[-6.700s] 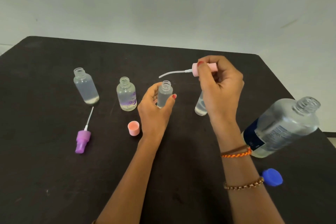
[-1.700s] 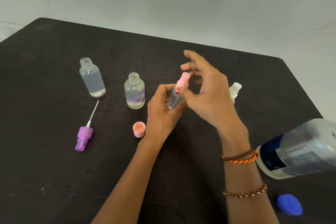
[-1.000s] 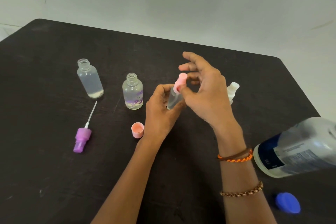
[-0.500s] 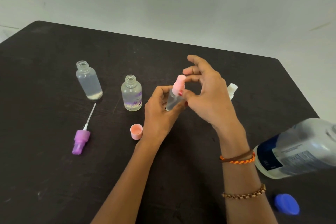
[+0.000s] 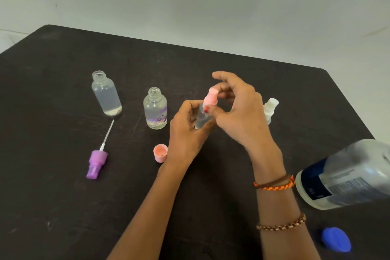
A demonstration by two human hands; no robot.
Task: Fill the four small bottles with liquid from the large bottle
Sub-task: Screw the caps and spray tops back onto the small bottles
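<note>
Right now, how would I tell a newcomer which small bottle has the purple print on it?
On the dark table, look left of the two hands at the pair of open bottles standing upright. The bottle with the purple print is the nearer, shorter one, just beyond the pink cap. Its neighbour, the plain bottle, has no print.

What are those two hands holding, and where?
The left hand grips a small clear spray bottle round its body; the right hand pinches its pink pump top.
</note>
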